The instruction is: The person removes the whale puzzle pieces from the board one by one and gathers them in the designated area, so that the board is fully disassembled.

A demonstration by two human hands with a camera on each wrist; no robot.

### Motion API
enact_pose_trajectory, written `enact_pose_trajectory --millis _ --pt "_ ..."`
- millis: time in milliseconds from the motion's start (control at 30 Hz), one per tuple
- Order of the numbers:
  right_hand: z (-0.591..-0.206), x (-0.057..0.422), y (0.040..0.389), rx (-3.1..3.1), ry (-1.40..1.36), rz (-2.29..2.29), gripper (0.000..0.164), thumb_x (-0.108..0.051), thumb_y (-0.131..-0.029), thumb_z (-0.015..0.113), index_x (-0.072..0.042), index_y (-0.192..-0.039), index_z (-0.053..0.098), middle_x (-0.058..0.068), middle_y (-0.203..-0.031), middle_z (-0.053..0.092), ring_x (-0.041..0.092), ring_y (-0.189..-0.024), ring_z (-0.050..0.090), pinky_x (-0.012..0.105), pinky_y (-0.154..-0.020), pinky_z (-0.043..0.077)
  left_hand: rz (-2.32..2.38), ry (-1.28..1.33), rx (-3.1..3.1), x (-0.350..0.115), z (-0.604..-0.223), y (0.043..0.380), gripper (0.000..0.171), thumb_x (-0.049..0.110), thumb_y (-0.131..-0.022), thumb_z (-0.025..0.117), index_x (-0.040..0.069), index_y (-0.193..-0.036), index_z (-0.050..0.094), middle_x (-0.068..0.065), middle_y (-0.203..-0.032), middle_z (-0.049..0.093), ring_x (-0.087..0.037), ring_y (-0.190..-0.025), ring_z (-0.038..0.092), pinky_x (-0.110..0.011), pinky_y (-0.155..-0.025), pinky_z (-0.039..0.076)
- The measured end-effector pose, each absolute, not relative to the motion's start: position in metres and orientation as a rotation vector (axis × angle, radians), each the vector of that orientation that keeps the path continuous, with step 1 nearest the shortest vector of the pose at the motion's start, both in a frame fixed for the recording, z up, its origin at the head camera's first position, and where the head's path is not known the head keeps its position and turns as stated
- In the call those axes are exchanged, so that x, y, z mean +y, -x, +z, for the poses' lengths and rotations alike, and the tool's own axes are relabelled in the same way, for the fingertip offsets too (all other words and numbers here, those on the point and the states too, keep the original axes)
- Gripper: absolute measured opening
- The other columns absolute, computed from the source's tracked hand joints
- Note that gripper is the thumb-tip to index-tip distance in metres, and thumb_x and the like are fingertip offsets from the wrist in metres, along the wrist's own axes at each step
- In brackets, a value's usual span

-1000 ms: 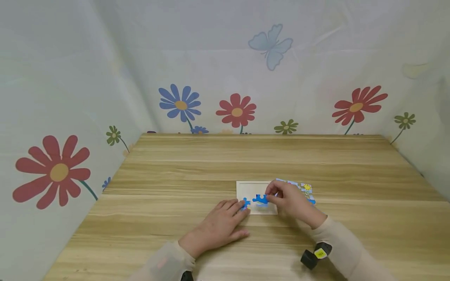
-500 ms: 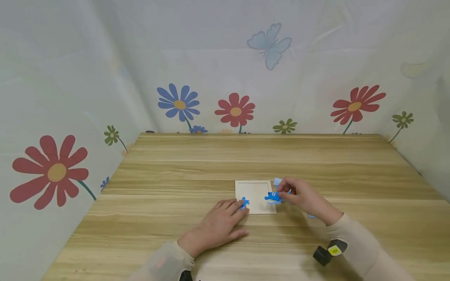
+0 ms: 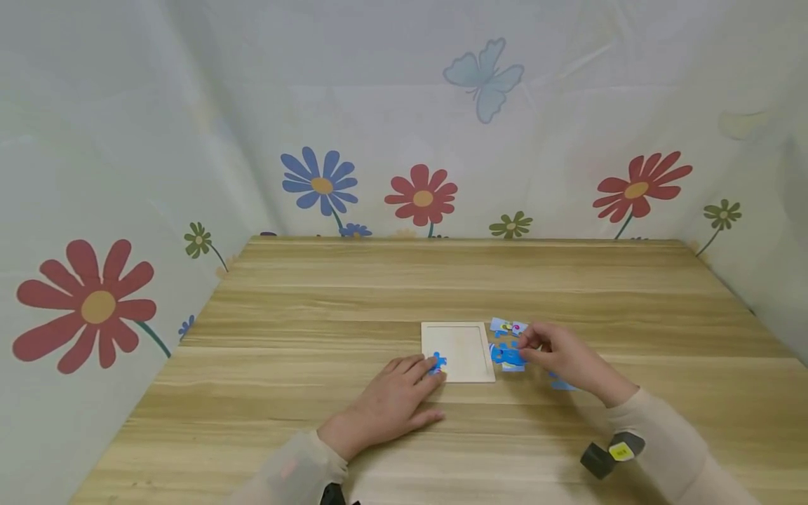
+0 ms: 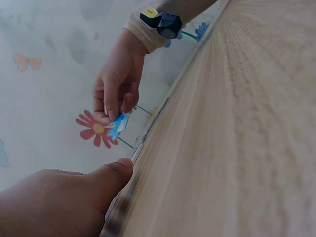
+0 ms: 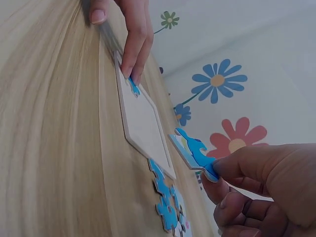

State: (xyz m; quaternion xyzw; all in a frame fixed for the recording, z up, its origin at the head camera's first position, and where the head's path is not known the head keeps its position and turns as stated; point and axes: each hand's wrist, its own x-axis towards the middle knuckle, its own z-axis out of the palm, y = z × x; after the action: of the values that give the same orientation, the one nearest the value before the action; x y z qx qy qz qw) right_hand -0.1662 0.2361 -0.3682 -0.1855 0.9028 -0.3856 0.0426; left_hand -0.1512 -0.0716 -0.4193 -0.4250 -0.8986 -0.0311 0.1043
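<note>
My right hand [image 3: 568, 354] pinches a blue jigsaw piece [image 5: 195, 152] between thumb and forefinger, raised above the table just right of a pale wooden puzzle tray [image 3: 463, 351]. Its other fingers are curled in, as the right wrist view shows. My left hand [image 3: 391, 403] lies flat on the table, fingertips resting on a small blue jigsaw piece [image 3: 438, 360] in the tray's near left corner and partly covering it. Beyond the tray's right edge lie several loose jigsaw pieces [image 5: 167, 210], blue with coloured print, partly hidden by my right hand in the head view.
Another light blue jigsaw piece [image 3: 560, 383] lies below my right wrist. A black device [image 3: 609, 456] is strapped at the right sleeve. The wood-grain table [image 3: 353, 287] ends at a flower-printed curtain [image 3: 372, 91] behind and at the sides.
My right hand has moved right with its pinched jigsaw piece, from over the tray to beside it, uncovering the tray and some loose pieces. My left hand has stayed in place.
</note>
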Motion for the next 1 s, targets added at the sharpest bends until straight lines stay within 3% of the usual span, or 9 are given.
enact_pose_trajectory --millis 433,1000 --pt "-0.379 0.254 0.161 2.780 0.564 -1.181 0.005 -0.004 -0.089 0.064 0.001 -0.089 0.062 0.003 -0.082 0.060 0.001 -0.069 0.046 0.018 -0.057 0.041 -0.086 1.246 -2.693 -0.070 -0.415 0.150 0.053 0.054 -0.094 0.051 0.020 -0.135 0.053 -0.005 -0.144 0.050 -0.026 -0.131 0.048 -0.042 -0.109 0.039" --pt "-0.396 0.263 0.155 2.829 0.466 -1.073 0.005 -0.007 -0.088 0.066 -0.003 -0.088 0.063 0.000 -0.081 0.061 0.000 -0.069 0.046 0.018 -0.061 0.043 -0.085 1.249 -2.678 -0.070 -0.416 0.149 0.053 0.054 -0.094 0.052 0.020 -0.134 0.053 -0.005 -0.143 0.051 -0.026 -0.130 0.049 -0.041 -0.108 0.039"
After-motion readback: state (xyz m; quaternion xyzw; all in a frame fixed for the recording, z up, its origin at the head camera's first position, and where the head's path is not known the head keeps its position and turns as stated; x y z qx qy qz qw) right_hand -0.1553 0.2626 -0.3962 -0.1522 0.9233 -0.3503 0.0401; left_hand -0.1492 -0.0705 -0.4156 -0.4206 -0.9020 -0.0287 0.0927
